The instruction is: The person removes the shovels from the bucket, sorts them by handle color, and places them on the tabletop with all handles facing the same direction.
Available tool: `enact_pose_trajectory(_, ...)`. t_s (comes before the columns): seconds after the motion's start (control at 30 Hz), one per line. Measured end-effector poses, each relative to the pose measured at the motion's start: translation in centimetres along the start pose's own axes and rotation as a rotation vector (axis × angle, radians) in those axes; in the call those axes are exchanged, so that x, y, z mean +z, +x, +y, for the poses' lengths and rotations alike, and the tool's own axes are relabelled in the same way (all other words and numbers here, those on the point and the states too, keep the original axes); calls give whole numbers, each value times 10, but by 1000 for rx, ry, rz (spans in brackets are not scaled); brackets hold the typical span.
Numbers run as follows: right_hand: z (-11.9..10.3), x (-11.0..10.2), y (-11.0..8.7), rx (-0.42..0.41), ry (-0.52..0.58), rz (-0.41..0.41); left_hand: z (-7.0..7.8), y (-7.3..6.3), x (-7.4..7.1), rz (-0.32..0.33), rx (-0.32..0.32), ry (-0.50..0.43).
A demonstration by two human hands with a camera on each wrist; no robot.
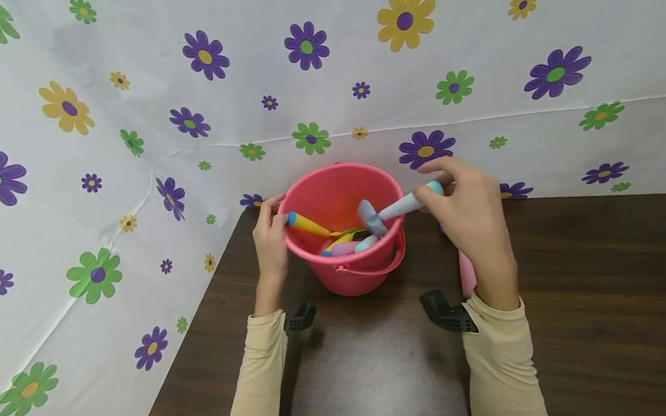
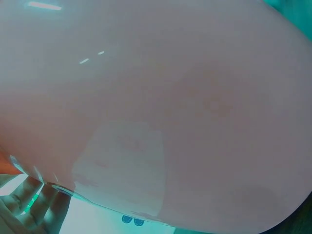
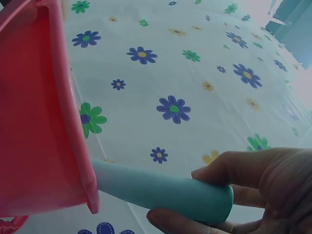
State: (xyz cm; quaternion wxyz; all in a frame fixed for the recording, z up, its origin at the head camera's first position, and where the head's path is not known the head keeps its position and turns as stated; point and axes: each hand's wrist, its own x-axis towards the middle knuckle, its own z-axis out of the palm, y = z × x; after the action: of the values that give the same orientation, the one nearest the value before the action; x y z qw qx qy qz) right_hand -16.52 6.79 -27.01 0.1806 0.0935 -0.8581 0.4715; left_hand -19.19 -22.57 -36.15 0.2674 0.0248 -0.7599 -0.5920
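A pink toy bucket (image 1: pixel 355 279) stands on the table, its mouth tipped toward me. My left hand (image 1: pixel 271 246) grips its rim on the left side; in the left wrist view its fingers (image 2: pixel 46 207) show at the rim, beyond the bucket wall (image 2: pixel 195 112). My right hand (image 1: pixel 471 210) pinches the teal end of a toy garden trowel (image 1: pixel 401 206) between thumb and fingers. The trowel's grey blade lies over the bucket's mouth, its pale blue handle crossing the right rim. Inside, a yellow-handled tool (image 1: pixel 310 225) with a blue end leans beside a lilac handle (image 1: pixel 344 249) and other pieces.
A pink object (image 1: pixel 467 273) lies on the dark wooden table (image 1: pixel 603 294), partly hidden behind the right wrist. The bucket's handle (image 1: pixel 378 270) hangs down at its front right. A flower-printed white sheet (image 1: pixel 326 76) rises behind and along the left.
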Motion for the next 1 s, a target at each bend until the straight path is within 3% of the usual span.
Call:
enact_pose_trajectory(0.2,1,0,1,-4,-62,25,0,0,0,0,1,0)
enact_pose_trajectory(0.37,4,2,3,-39,-105,2,0,-1,1,-2,-6,-3)
enact_pose_trajectory(0.53,8,-1,4,-18,-110,-38,2,-2,1,-4,-6,6)
enact_pose_trajectory(0.8,14,-13,5,39,-115,-198,3,-1,1,-8,-4,6)
enact_pose_trajectory(1.0,14,-16,6,-11,-105,-335,2,-1,0,-1,-4,6)
